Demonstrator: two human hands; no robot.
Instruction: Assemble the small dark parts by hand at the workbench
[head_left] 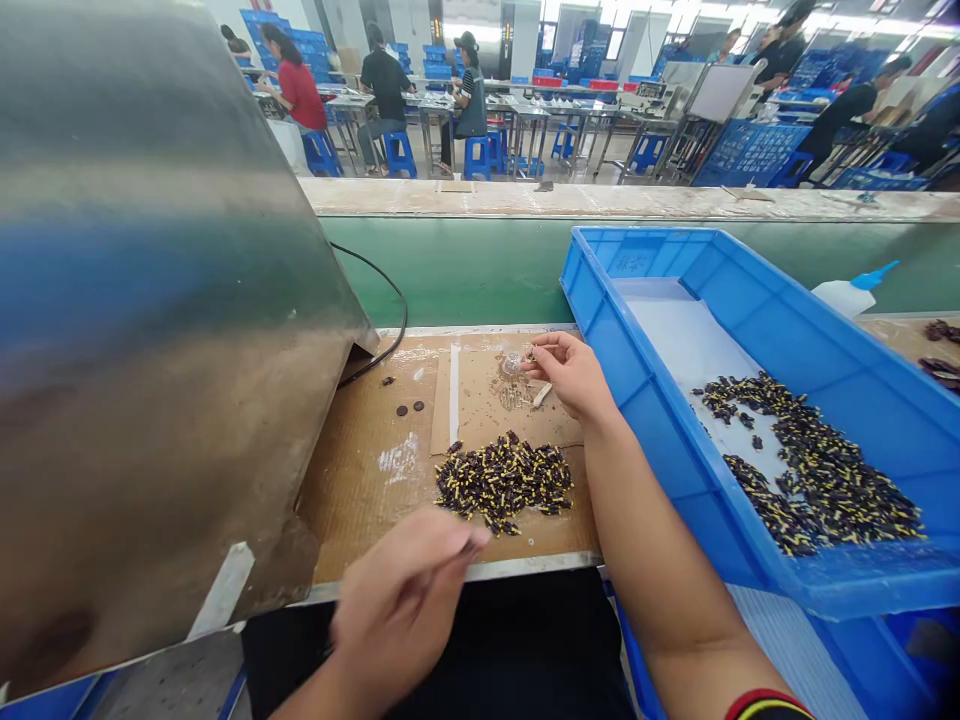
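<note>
A heap of small dark parts with yellow ends (504, 480) lies on the cardboard-covered table (360, 500). My left hand (409, 590), smeared by motion, is in front of the heap at the table's near edge, its fingers pinched on a small dark piece. Beyond the heap my right hand (566, 370) pinches a small dark part at its fingertips, just beside a small clear round dish (513, 364). A whitish stick-like piece (541, 395) lies below that hand. Two dark round discs (410, 408) rest left of the white tape strip (454, 393).
A large blue bin (675, 430) at the right holds many similar parts (825, 470). Behind it stands a white bottle with a blue nozzle (855, 290). A big metal housing (150, 300) fills the left, with a black cable (390, 290) beside it. People sit at benches far behind.
</note>
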